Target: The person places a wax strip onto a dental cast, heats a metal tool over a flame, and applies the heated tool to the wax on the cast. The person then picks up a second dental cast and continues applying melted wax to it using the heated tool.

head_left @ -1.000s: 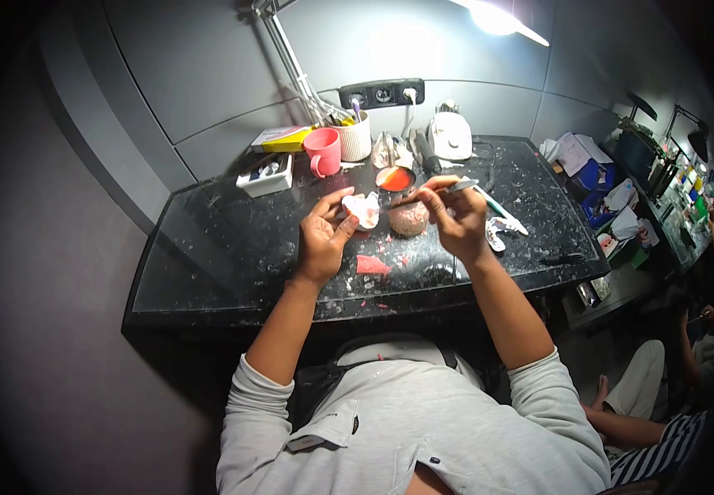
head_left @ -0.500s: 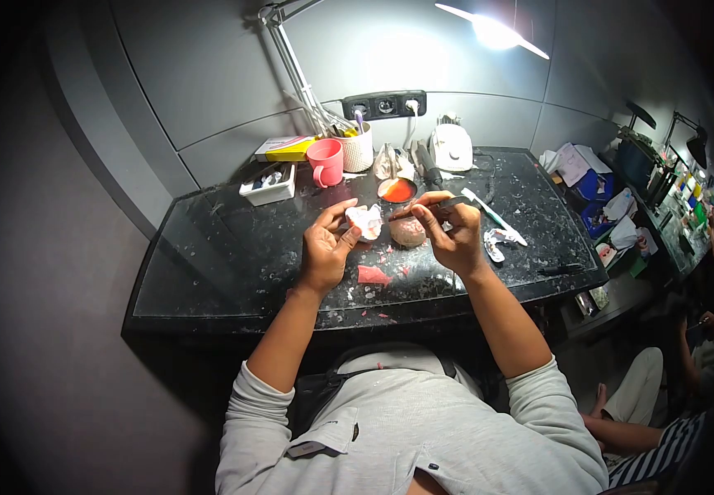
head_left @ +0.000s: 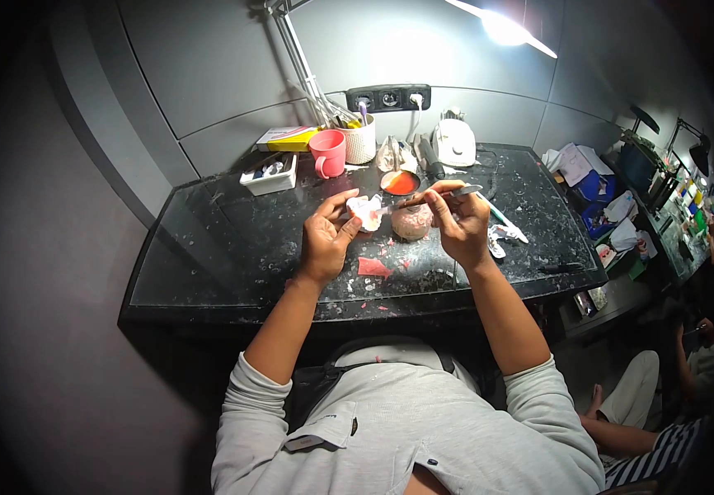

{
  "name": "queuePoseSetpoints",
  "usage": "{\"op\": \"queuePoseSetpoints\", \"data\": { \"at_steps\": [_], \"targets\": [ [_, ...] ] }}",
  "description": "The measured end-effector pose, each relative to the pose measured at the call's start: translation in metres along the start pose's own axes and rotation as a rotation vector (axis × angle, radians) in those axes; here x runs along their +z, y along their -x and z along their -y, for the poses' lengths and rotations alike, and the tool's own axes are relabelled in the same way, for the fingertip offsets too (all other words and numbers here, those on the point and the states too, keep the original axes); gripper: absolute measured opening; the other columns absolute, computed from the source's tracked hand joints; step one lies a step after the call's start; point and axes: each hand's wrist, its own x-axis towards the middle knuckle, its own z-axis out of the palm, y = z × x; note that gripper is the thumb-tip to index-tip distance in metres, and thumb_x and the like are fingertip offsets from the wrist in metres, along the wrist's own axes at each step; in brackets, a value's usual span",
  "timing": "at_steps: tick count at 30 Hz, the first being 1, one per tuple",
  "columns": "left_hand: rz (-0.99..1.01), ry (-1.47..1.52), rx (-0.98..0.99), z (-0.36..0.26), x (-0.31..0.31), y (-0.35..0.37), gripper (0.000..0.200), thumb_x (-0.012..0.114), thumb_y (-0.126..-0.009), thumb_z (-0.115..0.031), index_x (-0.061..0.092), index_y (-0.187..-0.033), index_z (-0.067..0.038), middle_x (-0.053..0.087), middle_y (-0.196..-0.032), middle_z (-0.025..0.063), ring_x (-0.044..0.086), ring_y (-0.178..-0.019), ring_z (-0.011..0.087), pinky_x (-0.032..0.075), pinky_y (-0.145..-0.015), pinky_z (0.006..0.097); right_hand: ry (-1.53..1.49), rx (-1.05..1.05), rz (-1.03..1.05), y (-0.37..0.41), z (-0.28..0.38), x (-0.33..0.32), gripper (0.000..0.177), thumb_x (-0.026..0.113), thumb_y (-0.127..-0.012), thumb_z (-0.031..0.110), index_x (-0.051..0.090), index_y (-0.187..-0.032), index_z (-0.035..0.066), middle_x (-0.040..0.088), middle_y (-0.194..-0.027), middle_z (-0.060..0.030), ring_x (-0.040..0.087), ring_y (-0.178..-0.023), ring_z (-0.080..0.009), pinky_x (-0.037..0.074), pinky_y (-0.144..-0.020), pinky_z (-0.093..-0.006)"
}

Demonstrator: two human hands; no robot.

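My left hand (head_left: 322, 246) is closed round a white plaster dental cast (head_left: 363, 212) with pink wax on it, thumb along its near edge. In my right hand (head_left: 466, 233), thumb and fingers pinch a wax knife (head_left: 411, 200), whose blade reaches left to the cast's right side. Just beyond the blade sits a small dark dish (head_left: 384, 190) of molten red-orange wax (head_left: 402, 182). Below the knife stands a round pot (head_left: 411, 226) speckled with pink scraps. A flat piece of pink wax sheet (head_left: 373, 266) lies nearer to me.
A pink mug (head_left: 329, 154), a white tray (head_left: 268, 182) of small items and a tool holder (head_left: 361, 142) stand at the back left. A white device (head_left: 454, 144) is behind. To the right lie a white-green brush (head_left: 501, 216) and a white horseshoe-shaped piece (head_left: 506, 240). Another person (head_left: 637, 400) sits at right.
The knife's blade has come left from a small gap to the cast's right side, and the tool is turned to show more of its length. My left hand still holds the cast.
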Motion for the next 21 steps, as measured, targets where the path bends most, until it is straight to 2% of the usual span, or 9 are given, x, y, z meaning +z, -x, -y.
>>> {"op": "queuePoseSetpoints", "data": {
  "at_steps": [2, 4, 6, 7, 10, 14, 16, 19, 21],
  "targets": [
    [-0.001, 0.003, 0.009, 0.002, 0.0, -0.001, 0.042, 0.063, -0.098, 0.0, 0.052, -0.139, 0.004, 0.066, -0.125, 0.0155, 0.068, -0.107, 0.018, 0.061, -0.089, 0.0323, -0.007, -0.003, -0.013, 0.0, 0.002, -0.001, 0.008, 0.068, -0.097, 0.004, 0.066, -0.097, -0.003, 0.076, -0.081, -0.0092, 0.072, -0.075, -0.0103, 0.053, -0.063, -0.0226],
    [-0.001, 0.005, 0.019, 0.002, -0.001, 0.0, 0.042, 0.064, -0.098, -0.001, 0.052, -0.139, 0.005, 0.066, -0.125, 0.0155, 0.068, -0.107, 0.0179, 0.061, -0.089, 0.032, -0.052, 0.041, 0.027, 0.001, 0.004, -0.003, 0.007, 0.068, -0.098, 0.004, 0.066, -0.096, -0.003, 0.074, -0.078, -0.0074, 0.067, -0.067, -0.0065, 0.048, -0.058, -0.0208],
    [-0.004, -0.006, 0.018, -0.002, 0.001, 0.0, 0.042, 0.064, -0.098, -0.001, 0.052, -0.138, 0.005, 0.066, -0.125, 0.0155, 0.068, -0.107, 0.018, 0.06, -0.091, 0.0321, -0.046, 0.001, -0.064, -0.002, 0.003, -0.006, 0.007, 0.066, -0.099, 0.004, 0.066, -0.096, -0.002, 0.073, -0.075, -0.0056, 0.057, -0.058, -0.0032, 0.042, -0.053, -0.0199],
    [-0.005, -0.005, 0.018, -0.001, 0.0, 0.0, 0.042, 0.064, -0.098, -0.001, 0.052, -0.138, 0.005, 0.066, -0.125, 0.0155, 0.068, -0.107, 0.018, 0.06, -0.091, 0.0321, -0.09, -0.017, -0.178, -0.005, 0.003, -0.005, 0.007, 0.065, -0.099, 0.005, 0.066, -0.096, -0.002, 0.071, -0.073, -0.0033, 0.051, -0.055, -0.0021, 0.039, -0.052, -0.0201],
    [-0.008, -0.026, 0.037, 0.0, -0.001, -0.001, 0.041, 0.065, -0.097, 0.001, 0.053, -0.136, 0.005, 0.065, -0.125, 0.0155, 0.067, -0.109, 0.0177, 0.06, -0.093, 0.0324, 0.099, 0.004, -0.335, -0.01, -0.001, -0.018, 0.008, 0.066, -0.099, 0.006, 0.066, -0.097, -0.002, 0.072, -0.075, -0.003, 0.058, -0.061, -0.0042, 0.043, -0.056, -0.0212],
    [0.006, -0.016, 0.054, -0.001, -0.001, 0.0, 0.038, 0.066, -0.095, 0.004, 0.054, -0.131, 0.004, 0.063, -0.127, 0.015, 0.064, -0.112, 0.0178, 0.059, -0.095, 0.0335, 0.278, -0.018, -0.323, -0.011, -0.007, -0.023, 0.009, 0.069, -0.097, 0.006, 0.068, -0.094, -0.002, 0.072, -0.075, -0.0052, 0.063, -0.064, -0.0056, 0.048, -0.059, -0.0232],
    [0.017, -0.003, 0.034, -0.002, 0.0, 0.0, 0.038, 0.066, -0.094, 0.005, 0.053, -0.13, 0.004, 0.062, -0.129, 0.0151, 0.063, -0.115, 0.0184, 0.058, -0.097, 0.0341, 0.294, -0.011, -0.3, -0.011, -0.007, -0.023, 0.009, 0.07, -0.096, 0.006, 0.069, -0.093, -0.003, 0.072, -0.074, -0.0064, 0.065, -0.066, -0.0064, 0.05, -0.061, -0.0237],
    [-0.004, 0.023, 0.04, -0.002, 0.001, 0.001, 0.035, 0.067, -0.093, 0.006, 0.056, -0.126, 0.002, 0.063, -0.125, 0.0129, 0.065, -0.108, 0.016, 0.058, -0.095, 0.0315, 0.276, -0.02, -0.293, -0.011, -0.008, -0.021, 0.01, 0.07, -0.096, 0.006, 0.068, -0.094, -0.003, 0.073, -0.076, -0.0064, 0.066, -0.066, -0.0072, 0.05, -0.061, -0.0239],
    [0.009, 0.027, 0.039, -0.001, 0.0, 0.0, 0.034, 0.067, -0.093, 0.007, 0.056, -0.124, 0.002, 0.063, -0.126, 0.0128, 0.065, -0.11, 0.0161, 0.057, -0.096, 0.031, 0.142, 0.017, -0.333, -0.01, -0.008, -0.021, 0.008, 0.069, -0.097, 0.005, 0.068, -0.096, -0.003, 0.075, -0.08, -0.0075, 0.067, -0.069, -0.0082, 0.051, -0.063, -0.0243]
  ]
}}
